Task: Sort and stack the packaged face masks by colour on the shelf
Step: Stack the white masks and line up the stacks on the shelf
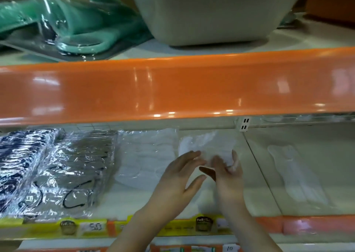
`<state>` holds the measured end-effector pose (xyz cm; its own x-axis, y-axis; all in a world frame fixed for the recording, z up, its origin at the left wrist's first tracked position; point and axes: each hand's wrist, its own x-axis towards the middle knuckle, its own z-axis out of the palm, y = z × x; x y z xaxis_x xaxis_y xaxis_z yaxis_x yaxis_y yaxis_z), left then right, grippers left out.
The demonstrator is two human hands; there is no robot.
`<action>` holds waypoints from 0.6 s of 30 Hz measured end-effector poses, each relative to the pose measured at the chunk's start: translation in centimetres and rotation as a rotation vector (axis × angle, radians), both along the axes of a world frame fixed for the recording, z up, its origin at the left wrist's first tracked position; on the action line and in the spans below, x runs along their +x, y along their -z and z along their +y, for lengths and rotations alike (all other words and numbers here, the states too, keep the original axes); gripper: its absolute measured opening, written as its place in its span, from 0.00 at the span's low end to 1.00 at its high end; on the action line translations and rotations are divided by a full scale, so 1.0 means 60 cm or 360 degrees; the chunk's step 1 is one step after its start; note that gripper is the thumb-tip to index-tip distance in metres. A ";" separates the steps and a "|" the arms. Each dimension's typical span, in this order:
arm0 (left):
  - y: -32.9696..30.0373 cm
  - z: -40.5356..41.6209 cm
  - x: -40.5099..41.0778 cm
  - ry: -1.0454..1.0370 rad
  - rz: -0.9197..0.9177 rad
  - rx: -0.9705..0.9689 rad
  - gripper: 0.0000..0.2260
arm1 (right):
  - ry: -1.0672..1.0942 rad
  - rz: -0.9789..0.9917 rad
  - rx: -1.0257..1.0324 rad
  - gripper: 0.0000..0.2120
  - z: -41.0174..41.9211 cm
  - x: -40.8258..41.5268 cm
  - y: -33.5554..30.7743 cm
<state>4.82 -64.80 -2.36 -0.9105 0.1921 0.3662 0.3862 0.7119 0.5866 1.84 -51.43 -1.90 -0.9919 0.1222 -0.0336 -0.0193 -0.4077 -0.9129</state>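
White masks in a clear packet lie on the shelf, right of middle, and both hands reach in over its near edge. The left hand has straight, slightly spread fingers, the tips resting on the packet's left side and the thumb held apart below. The right hand touches the packet's near right corner; its forefinger points up along the edge, while the other fingers look bent, and whether they pinch the plastic cannot be told through the blur. Just left of this packet sits a white stack, then a grey stack with black ear loops showing through crinkled wrap, then a navy patterned stack at the far left. Past a thin divider on the right lies a lone white packet, well apart from the hands. Yellow price strips line the front lip. An orange beam hangs above and hides the shelf's back. On the upper level stand a grey tub and green wrapped goods.
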 end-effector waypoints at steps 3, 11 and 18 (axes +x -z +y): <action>0.037 -0.042 0.003 -0.0165 0.0275 -0.0299 0.16 | 0.0030 -0.0069 -0.0135 0.14 -0.021 0.003 0.003; 0.099 -0.152 0.031 -0.0378 0.0115 -0.0696 0.14 | 0.0243 0.0279 0.0187 0.14 -0.079 0.028 -0.004; 0.122 -0.172 0.041 -0.0356 -0.0056 -0.0781 0.15 | 0.0110 0.0101 0.0170 0.18 -0.120 0.036 0.031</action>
